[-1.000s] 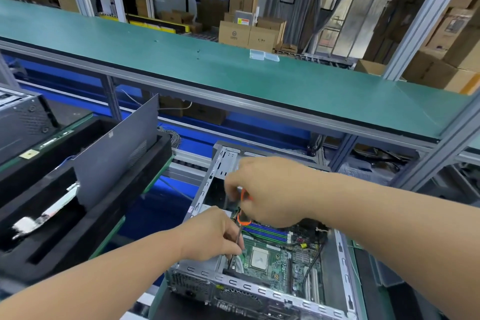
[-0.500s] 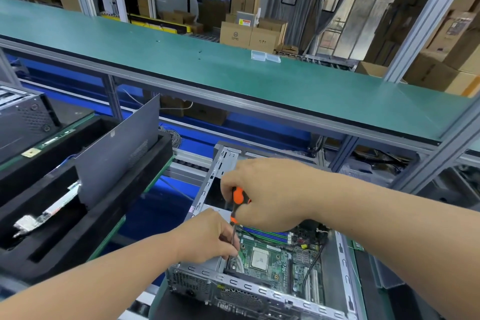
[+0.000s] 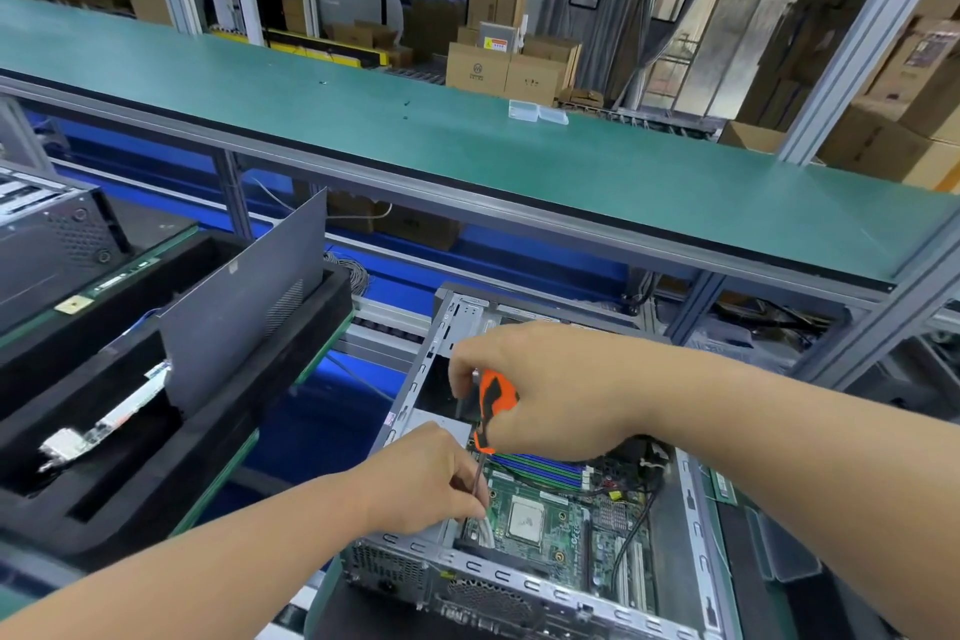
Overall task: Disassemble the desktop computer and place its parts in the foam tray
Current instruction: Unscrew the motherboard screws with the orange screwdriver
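Your right hand (image 3: pixel 550 390) is curled round the orange-and-black handle of a screwdriver (image 3: pixel 491 403), held upright over the open desktop computer (image 3: pixel 530 582) lying directly below both hands. Your left hand (image 3: pixel 428 481) sits just below and to the left of the right one, its fingers pinching the screwdriver's thin metal shaft just above the green motherboard (image 3: pixel 561 530), near the case's left wall. The tip itself is hidden behind your fingers. Well to the left of your hands stands the black foam tray (image 3: pixel 130 473), with a grey side panel (image 3: pixel 244 312) standing on edge in one slot and a circuit card (image 3: pixel 104 431) lying in another.
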